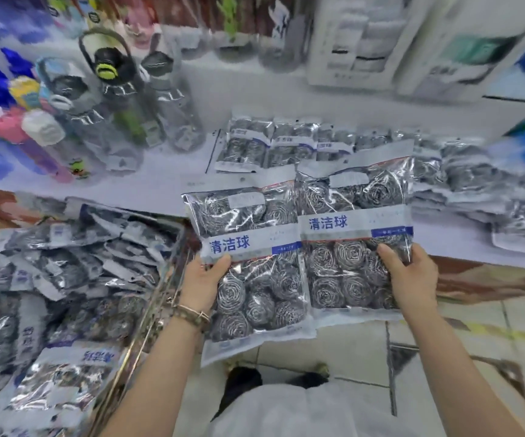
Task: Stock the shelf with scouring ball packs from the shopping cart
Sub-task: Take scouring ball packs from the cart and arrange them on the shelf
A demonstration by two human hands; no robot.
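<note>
- Shopping cart (160,298): at the left, heaped with loose scouring ball packs (65,279).
- Water bottles (122,99): upright on the shelf (160,187), back left.
- Left hand (206,275): closed on the left pack (248,266), thumb on the front just below its blue-lettered label band; bracelet at the wrist.
- Right hand (409,279): closed on the right pack (354,234), thumb on the clear front.
- Both held packs: side by side, edges touching, at the shelf's front edge.
- Stocked packs (286,143): lying in rows on the shelf behind and to the right.
</note>
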